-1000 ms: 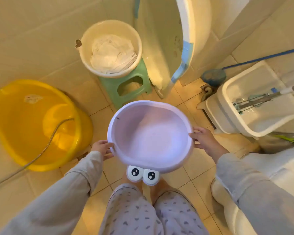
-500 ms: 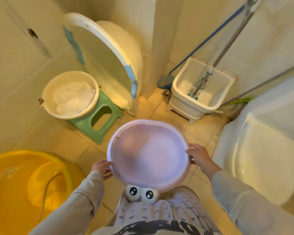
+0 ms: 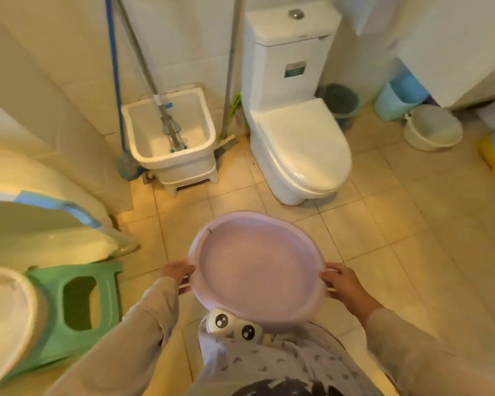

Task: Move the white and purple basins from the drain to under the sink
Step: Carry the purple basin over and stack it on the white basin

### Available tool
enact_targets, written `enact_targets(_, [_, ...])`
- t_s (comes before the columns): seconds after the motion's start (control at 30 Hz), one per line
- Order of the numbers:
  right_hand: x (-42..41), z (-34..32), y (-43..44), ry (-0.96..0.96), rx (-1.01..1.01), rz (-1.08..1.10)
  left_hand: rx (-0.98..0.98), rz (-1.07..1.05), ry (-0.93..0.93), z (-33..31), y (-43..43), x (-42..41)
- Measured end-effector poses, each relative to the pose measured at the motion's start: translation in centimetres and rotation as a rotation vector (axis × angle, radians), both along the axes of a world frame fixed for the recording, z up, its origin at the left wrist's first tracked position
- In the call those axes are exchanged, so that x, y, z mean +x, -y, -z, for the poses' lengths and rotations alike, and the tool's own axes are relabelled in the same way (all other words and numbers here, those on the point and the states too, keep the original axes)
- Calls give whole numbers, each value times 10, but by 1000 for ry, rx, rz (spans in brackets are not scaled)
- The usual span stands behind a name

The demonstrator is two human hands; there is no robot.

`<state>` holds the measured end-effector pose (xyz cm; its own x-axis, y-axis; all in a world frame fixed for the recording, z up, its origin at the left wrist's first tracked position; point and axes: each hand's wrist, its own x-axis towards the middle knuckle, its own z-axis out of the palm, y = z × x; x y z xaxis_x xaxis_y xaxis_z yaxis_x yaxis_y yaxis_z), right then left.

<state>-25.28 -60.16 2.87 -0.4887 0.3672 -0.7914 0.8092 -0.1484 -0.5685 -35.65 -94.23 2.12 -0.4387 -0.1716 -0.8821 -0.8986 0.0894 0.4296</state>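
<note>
I hold the purple basin level in front of my waist, above the tiled floor. My left hand grips its left rim and my right hand grips its right rim. The basin looks empty inside. A white basin sits on the floor at the far right, next to the base of a white cabinet. Another cream basin rests on a green stool at the lower left.
A white toilet stands straight ahead, with a mop sink and mop handles to its left. A blue bin and a dark bin are beyond the toilet. A large tub leans at left.
My view has swung to the right: the yellow tub has left the frame and the toilet and far-right white basin have come in. Both hands keep hold of the purple basin.
</note>
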Motion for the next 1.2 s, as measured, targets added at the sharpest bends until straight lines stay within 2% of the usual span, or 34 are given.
enact_targets(0.33, [127, -1, -91, -21, 2, 538, 42, 517, -19, -16, -183, -29])
enact_targets(0.53, [176, 10, -157, -15, -43, 736, 23, 669, -10, -12, -300, -15])
enact_targets(0.7, [197, 15, -238, -2, -33, 813, 9, 678, 27, -5, -391, 4])
enact_targets(0.93, [213, -6, -355, -40, 22, 804, 41, 703, 37, -4, -513, 21])
enact_targets(1.2, [208, -5, -457, -68, 55, 873, 70, 844, 58, -1, -644, -4])
